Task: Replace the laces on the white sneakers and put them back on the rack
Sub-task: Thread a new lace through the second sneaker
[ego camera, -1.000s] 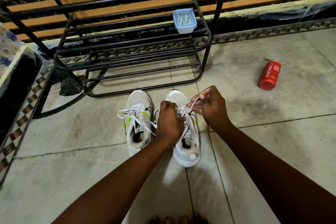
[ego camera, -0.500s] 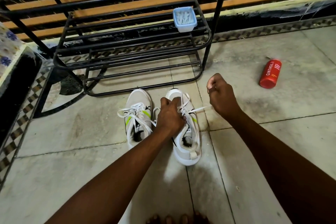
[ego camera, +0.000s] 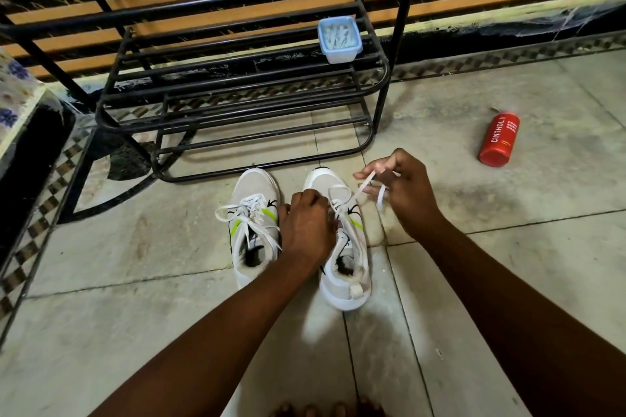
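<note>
Two white sneakers with green accents stand side by side on the floor tiles, toes toward the black metal shoe rack [ego camera: 379, 91]. The left sneaker [ego camera: 252, 195] has its white lace tied in loose loops. My left hand [ego camera: 306, 227] grips the laces over the middle of the right sneaker [ego camera: 350, 278] and hides its eyelets. My right hand [ego camera: 403, 193] is raised just right of that shoe's toe and pinches the free end of the white lace [ego camera: 362, 186], which runs taut down to the shoe. A loop of lace hangs from its fingers.
A light blue plastic box [ego camera: 339, 41] of small white pieces sits on a lower rack shelf. A red bottle [ego camera: 498, 139] lies on the tiles to the right. A black-edged piece of furniture with flowered cloth [ego camera: 20, 118] stands at far left. My toes [ego camera: 325, 411] show at the bottom.
My right hand drew the lace end out to the right, then came back a little toward the shoe toe, with a lace loop now hanging from it. My left hand stayed on the right sneaker.
</note>
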A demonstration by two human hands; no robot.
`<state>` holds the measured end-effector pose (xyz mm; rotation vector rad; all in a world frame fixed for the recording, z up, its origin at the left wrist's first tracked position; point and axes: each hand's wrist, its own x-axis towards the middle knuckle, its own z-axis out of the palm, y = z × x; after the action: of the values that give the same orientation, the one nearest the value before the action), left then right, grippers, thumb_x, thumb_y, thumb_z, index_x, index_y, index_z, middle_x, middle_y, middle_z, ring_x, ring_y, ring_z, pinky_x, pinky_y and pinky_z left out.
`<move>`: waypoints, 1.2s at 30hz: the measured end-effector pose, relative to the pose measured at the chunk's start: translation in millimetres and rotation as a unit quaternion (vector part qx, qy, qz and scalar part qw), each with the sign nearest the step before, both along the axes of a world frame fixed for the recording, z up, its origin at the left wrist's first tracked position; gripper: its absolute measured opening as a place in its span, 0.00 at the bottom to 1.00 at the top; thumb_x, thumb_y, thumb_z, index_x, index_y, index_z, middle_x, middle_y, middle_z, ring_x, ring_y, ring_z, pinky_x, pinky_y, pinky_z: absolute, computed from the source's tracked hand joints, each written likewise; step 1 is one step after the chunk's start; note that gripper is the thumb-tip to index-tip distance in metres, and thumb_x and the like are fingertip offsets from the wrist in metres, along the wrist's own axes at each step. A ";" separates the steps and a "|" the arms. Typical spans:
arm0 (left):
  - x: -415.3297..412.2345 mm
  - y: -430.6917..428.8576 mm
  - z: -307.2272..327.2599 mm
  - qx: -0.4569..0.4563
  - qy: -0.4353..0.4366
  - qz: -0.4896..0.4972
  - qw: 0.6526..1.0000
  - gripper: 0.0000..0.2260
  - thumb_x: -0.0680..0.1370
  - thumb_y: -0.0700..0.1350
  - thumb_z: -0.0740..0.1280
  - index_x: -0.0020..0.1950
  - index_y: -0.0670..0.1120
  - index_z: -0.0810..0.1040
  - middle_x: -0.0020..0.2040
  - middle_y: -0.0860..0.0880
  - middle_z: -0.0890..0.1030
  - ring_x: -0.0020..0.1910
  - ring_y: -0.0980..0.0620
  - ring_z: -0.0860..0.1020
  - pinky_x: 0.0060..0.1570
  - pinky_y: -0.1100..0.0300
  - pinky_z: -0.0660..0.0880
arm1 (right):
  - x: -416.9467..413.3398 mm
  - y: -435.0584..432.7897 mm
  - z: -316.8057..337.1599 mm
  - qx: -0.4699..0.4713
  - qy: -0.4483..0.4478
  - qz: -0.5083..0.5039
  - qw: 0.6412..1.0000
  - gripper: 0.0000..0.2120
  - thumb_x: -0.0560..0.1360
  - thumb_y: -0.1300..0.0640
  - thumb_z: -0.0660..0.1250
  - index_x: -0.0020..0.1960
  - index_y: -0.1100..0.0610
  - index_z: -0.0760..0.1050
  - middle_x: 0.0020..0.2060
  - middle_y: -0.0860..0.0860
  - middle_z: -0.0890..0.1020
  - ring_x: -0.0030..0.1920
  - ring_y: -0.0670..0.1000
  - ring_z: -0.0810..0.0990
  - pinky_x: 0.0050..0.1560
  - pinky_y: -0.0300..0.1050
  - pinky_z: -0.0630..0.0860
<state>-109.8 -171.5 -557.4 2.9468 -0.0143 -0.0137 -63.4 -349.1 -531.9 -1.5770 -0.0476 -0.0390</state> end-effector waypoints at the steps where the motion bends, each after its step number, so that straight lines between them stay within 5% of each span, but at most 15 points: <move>1: -1.1 0.8 -0.8 -0.004 -0.003 -0.001 1.000 0.17 0.78 0.53 0.69 0.65 0.51 0.78 0.67 0.51 0.74 0.67 0.46 0.71 0.68 0.46 0.66 | 1.2 0.1 4.3 0.088 0.044 -0.008 0.995 0.11 0.82 0.68 0.60 0.41 0.64 0.66 0.43 0.61 0.82 0.37 0.57 0.83 0.36 0.48 0.78; 3: -1.8 1.2 -1.4 -0.006 -0.008 -0.005 1.000 0.18 0.78 0.54 0.69 0.67 0.52 0.77 0.67 0.51 0.74 0.67 0.46 0.71 0.67 0.48 0.66 | 6.4 -6.1 5.4 0.063 0.069 0.016 0.996 0.12 0.80 0.70 0.59 0.40 0.60 0.65 0.41 0.61 0.81 0.28 0.52 0.74 0.31 0.44 0.68; 4: -1.7 0.9 -1.6 -0.007 -0.008 -0.005 1.000 0.19 0.78 0.54 0.69 0.67 0.52 0.77 0.67 0.51 0.74 0.67 0.46 0.71 0.67 0.48 0.66 | 8.6 -12.3 -0.4 -0.063 0.034 0.048 0.996 0.11 0.79 0.69 0.60 0.40 0.59 0.65 0.39 0.59 0.81 0.28 0.51 0.73 0.32 0.43 0.67; 6: -1.1 1.0 -1.3 -0.003 -0.007 -0.002 1.000 0.19 0.78 0.55 0.68 0.69 0.52 0.75 0.68 0.51 0.74 0.67 0.46 0.71 0.67 0.48 0.66 | 4.5 -17.6 -12.5 -0.353 -0.075 0.167 0.917 0.09 0.76 0.65 0.66 0.41 0.56 0.68 0.35 0.55 0.80 0.32 0.51 0.75 0.35 0.43 0.69; 9: 1.1 1.4 1.1 0.003 -0.002 -0.006 1.000 0.20 0.79 0.54 0.68 0.70 0.51 0.75 0.68 0.50 0.75 0.67 0.45 0.71 0.64 0.50 0.69 | -1.7 -9.0 -28.2 -0.493 -0.226 0.254 0.801 0.04 0.70 0.64 0.65 0.39 0.56 0.73 0.31 0.54 0.78 0.30 0.54 0.74 0.36 0.40 0.67; 11: 1.5 2.5 1.9 -0.003 0.000 -0.012 1.000 0.19 0.79 0.52 0.68 0.69 0.50 0.75 0.68 0.49 0.76 0.66 0.45 0.72 0.61 0.51 0.72 | 0.4 -3.4 -21.6 -0.482 -0.243 0.190 0.820 0.07 0.67 0.66 0.64 0.37 0.55 0.75 0.31 0.48 0.78 0.35 0.54 0.74 0.38 0.45 0.71; 13: 2.6 3.7 1.3 -0.012 0.004 -0.015 1.000 0.18 0.79 0.51 0.68 0.68 0.49 0.76 0.67 0.49 0.76 0.66 0.45 0.72 0.60 0.51 0.73 | 1.3 -0.1 -6.1 -0.390 -0.214 0.076 0.892 0.10 0.69 0.68 0.66 0.38 0.53 0.77 0.32 0.44 0.78 0.42 0.52 0.75 0.43 0.48 0.73; 15: 3.2 4.2 2.1 -0.021 0.005 -0.014 1.000 0.17 0.78 0.50 0.69 0.67 0.49 0.76 0.66 0.49 0.76 0.64 0.45 0.73 0.60 0.51 0.74 | 1.6 5.0 7.0 -0.189 -0.098 -0.013 0.977 0.10 0.73 0.69 0.65 0.37 0.57 0.77 0.28 0.48 0.79 0.44 0.53 0.83 0.45 0.46 0.77; 17: 2.3 4.2 2.3 -0.017 0.006 -0.016 1.000 0.17 0.78 0.51 0.69 0.66 0.48 0.76 0.66 0.49 0.76 0.64 0.45 0.72 0.60 0.51 0.74 | 0.5 10.1 12.1 0.017 0.037 -0.016 0.999 0.12 0.73 0.73 0.60 0.35 0.62 0.73 0.25 0.53 0.75 0.36 0.57 0.84 0.36 0.45 0.78; 18: 1.3 3.9 2.1 -0.011 0.006 -0.022 1.000 0.18 0.78 0.51 0.69 0.67 0.48 0.76 0.66 0.49 0.75 0.65 0.45 0.72 0.60 0.51 0.74 | -2.3 8.8 10.8 0.014 0.045 -0.004 0.999 0.13 0.72 0.75 0.58 0.34 0.62 0.71 0.25 0.53 0.73 0.31 0.56 0.80 0.33 0.44 0.74; 20: 0.8 3.6 2.0 0.000 0.005 -0.032 0.999 0.18 0.79 0.51 0.68 0.67 0.49 0.76 0.67 0.49 0.74 0.65 0.46 0.72 0.60 0.51 0.75 | -4.2 -1.8 2.3 -0.173 -0.045 0.045 0.983 0.13 0.72 0.74 0.59 0.37 0.58 0.70 0.28 0.46 0.73 0.29 0.49 0.73 0.34 0.43 0.69; 24: 1.6 4.0 3.0 0.007 0.011 -0.034 0.999 0.18 0.79 0.51 0.68 0.68 0.49 0.76 0.67 0.50 0.74 0.66 0.46 0.72 0.61 0.52 0.75 | -2.0 -22.4 -11.8 -0.514 -0.141 0.172 0.828 0.07 0.74 0.58 0.64 0.41 0.53 0.67 0.39 0.50 0.72 0.37 0.54 0.74 0.37 0.49 0.72; 26: 1.8 4.4 4.6 0.024 0.019 -0.040 0.999 0.19 0.79 0.51 0.67 0.69 0.49 0.75 0.68 0.50 0.74 0.66 0.47 0.71 0.61 0.52 0.75 | -1.6 -25.3 -10.8 -0.537 -0.161 0.230 0.795 0.08 0.72 0.58 0.67 0.37 0.51 0.69 0.36 0.48 0.74 0.35 0.52 0.74 0.37 0.47 0.75; 31: 1.9 3.4 8.5 0.036 0.022 -0.047 0.998 0.20 0.79 0.51 0.66 0.71 0.51 0.72 0.71 0.51 0.70 0.68 0.47 0.70 0.65 0.50 0.70 | 4.8 -21.3 16.1 -0.484 -0.175 0.221 0.828 0.08 0.72 0.56 0.63 0.34 0.55 0.74 0.32 0.44 0.69 0.33 0.45 0.67 0.38 0.38 0.61; 36: 1.2 1.6 10.0 0.024 0.020 -0.041 0.999 0.20 0.80 0.51 0.66 0.71 0.51 0.71 0.72 0.51 0.69 0.70 0.47 0.68 0.68 0.49 0.66 | 2.1 -8.2 24.3 -0.536 -0.129 0.191 0.812 0.06 0.79 0.51 0.64 0.45 0.48 0.77 0.40 0.42 0.72 0.50 0.47 0.69 0.49 0.46 0.61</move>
<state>-108.6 -169.9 -547.5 2.9911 -0.1322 -0.0872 -61.3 -357.3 -507.6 -2.6578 -0.7116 0.1125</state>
